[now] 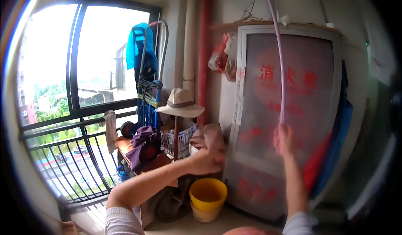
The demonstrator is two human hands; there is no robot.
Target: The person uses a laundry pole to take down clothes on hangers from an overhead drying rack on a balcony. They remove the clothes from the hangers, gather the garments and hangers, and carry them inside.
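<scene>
My right hand (283,140) is wrapped round the lower end of a long, thin lilac pole (281,67). The pole rises in front of the grey cabinet door (251,92) with red lettering and leaves the top of the view. My left hand (208,161) is raised at the middle, slightly blurred, with its fingers curled; whether anything is in them is hidden. Just below it stands a yellow bucket (208,189), set in a paler one. Behind the left hand is a brownish-pink cloth or bag (208,137).
To the left, a window (113,54) sits above a dark railing (90,140). A folded hand truck (144,105) with a blue garment (136,46), a sun hat (181,103) and a white basket (188,138) crowd the corner. Plastic bags (220,57) hang beside the red pipe (205,67).
</scene>
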